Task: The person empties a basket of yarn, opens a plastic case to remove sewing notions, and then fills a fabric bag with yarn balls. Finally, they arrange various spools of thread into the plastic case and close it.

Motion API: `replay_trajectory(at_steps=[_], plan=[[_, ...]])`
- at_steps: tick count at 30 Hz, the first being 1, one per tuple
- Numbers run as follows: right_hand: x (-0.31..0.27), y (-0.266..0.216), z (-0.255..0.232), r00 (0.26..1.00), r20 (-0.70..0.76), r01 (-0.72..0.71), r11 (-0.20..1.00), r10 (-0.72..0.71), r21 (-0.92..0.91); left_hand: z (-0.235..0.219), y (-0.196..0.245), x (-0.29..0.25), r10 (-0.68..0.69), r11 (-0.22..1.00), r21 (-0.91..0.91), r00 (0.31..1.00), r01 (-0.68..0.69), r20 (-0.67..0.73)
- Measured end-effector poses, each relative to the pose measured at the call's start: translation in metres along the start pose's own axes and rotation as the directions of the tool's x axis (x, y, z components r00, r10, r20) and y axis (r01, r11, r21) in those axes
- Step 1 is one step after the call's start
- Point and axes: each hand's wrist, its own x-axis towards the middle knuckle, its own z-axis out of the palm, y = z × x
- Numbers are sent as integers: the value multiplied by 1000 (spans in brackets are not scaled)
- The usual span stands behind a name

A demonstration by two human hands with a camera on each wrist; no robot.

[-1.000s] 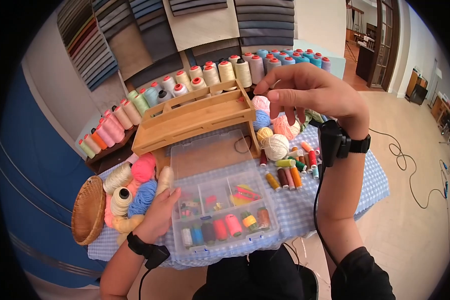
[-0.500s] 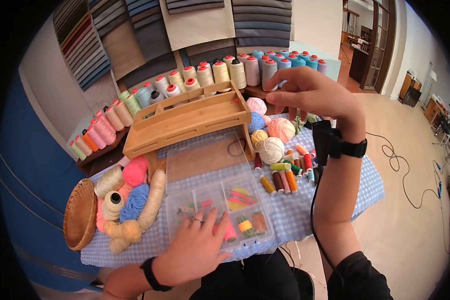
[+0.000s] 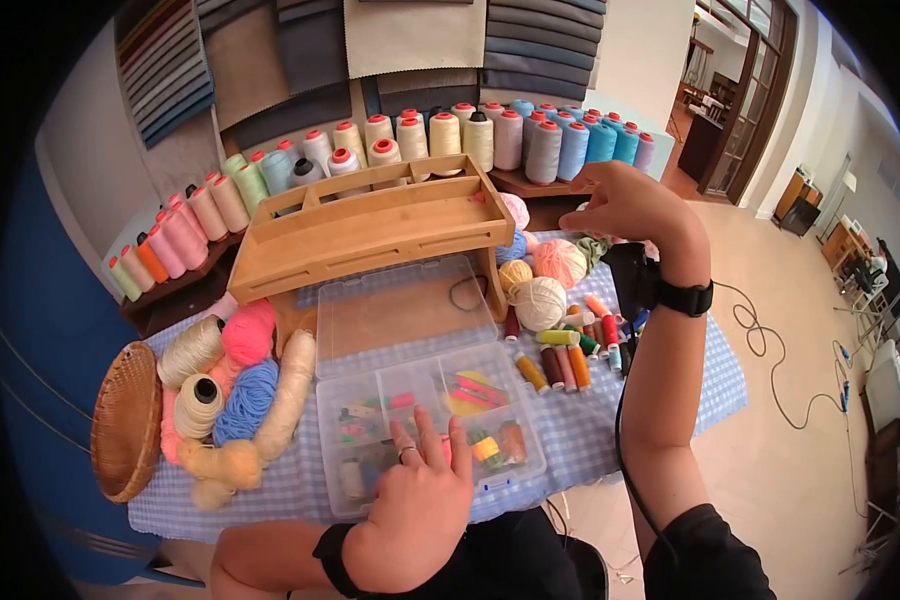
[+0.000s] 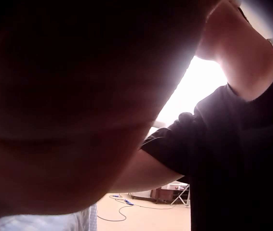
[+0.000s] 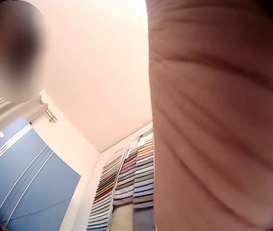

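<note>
A clear plastic organizer box [image 3: 365, 388] lies on the checked cloth, its transparent lid [image 3: 400, 315] swung back. Over the front compartment, my left hand [image 3: 415, 515] extends straight fingers across the thread spools, hiding some of them. A yellow-and-green spool [image 3: 485, 449] and a brown spool [image 3: 512, 442] show to the right of the fingertips. Behind them, small compartments hold a yellow disc with pink strips [image 3: 477, 393] and small colourful pieces. My right hand [image 3: 640, 205] is raised above the table's right side, wrist bent and fingers loosely curved, with nothing visible in it.
A wooden rack [image 3: 370, 235] stands behind the box. Yarn skeins [image 3: 247, 400] and a wicker basket [image 3: 127, 425] lie left; yarn balls [image 3: 541, 303] and loose thread spools [image 3: 567, 365] lie right. Thread cones [image 3: 445, 140] line the back shelf.
My left hand has moved from the box's left edge to over its front compartment, fingers reaching forward. My right hand stays raised, slightly lower in view. The head view has shifted a little.
</note>
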Motion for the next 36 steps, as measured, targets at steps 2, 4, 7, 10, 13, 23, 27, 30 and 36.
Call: replay_trajectory(at_steps=[2, 4, 7, 10, 13, 23, 27, 30, 36], plan=[[-4, -5, -3, 999, -5, -35, 999, 35, 0, -3, 11, -6, -10, 997, 70, 999, 12, -31], [-8, -11, -8, 997, 28, -75, 997, 74, 33, -14, 26, -16, 79, 966, 252, 995, -63, -54], [-9, -9, -6, 997, 27, -71, 997, 71, 21, -19, 39, -26, 57, 788, 605, 992, -115, 115], [-16, -14, -10, 999, -30, -39, 999, 39, -28, -18, 37, -26, 87, 773, 616, 987, -151, 132], [-31, -18, -17, 995, -102, -3, 1000, 1, -10, -10, 38, -26, 104, 727, 666, 985, -168, 136], [-60, -65, -25, 977, -7, 215, 975, -215, 51, 24, 39, -20, 81, 893, 449, 984, 0, -161], [-45, -71, 5, 894, 320, 360, 929, -315, -91, 24, 38, -24, 81, 909, 417, 980, 2, -182], [-50, -36, 49, 860, 479, 382, 847, -178, -371, 24, 38, -25, 79, 912, 409, 979, 5, -189], [-65, -9, 97, 908, 383, 358, 795, -173, -490, 30, 37, -26, 90, 918, 396, 968, 11, -235]])
